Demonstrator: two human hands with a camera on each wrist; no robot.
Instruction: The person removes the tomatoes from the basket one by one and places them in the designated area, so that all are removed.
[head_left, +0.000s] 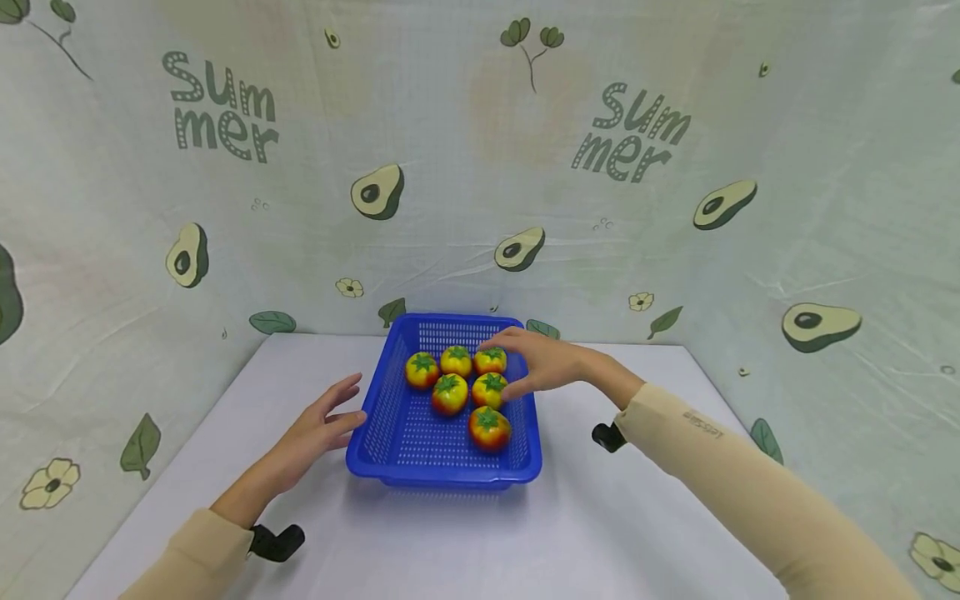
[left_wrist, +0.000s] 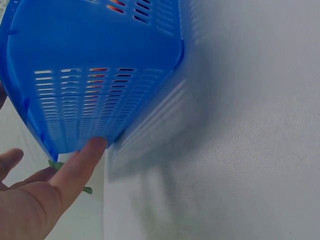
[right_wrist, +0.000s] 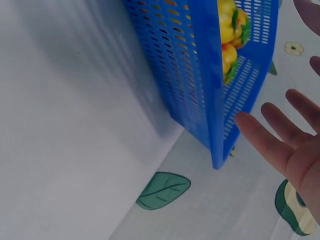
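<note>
A blue plastic basket (head_left: 442, 475) with slotted walls stands on the white table. In it lie several round yellow-and-red fruits with green leafy tops, grouped toward the back and right; one such fruit (head_left: 489, 431) sits nearest the front right. My left hand (head_left: 311, 437) is beside the basket's left wall, fingers extended and thumb at the rim. My right hand (head_left: 551, 362) hovers over the right rim, fingers spread and slightly bent above the back-right fruits, with nothing in its grasp. From the right wrist, its fingers (right_wrist: 265, 140) show apart beside the basket's wall (right_wrist: 212, 100).
The white table (head_left: 630, 517) extends around the basket. Behind and at both sides hangs a pale cloth (head_left: 450, 108) printed with avocados, leaves and lettering. Each wrist carries a small black device, one of them (head_left: 277, 543) by the left sleeve.
</note>
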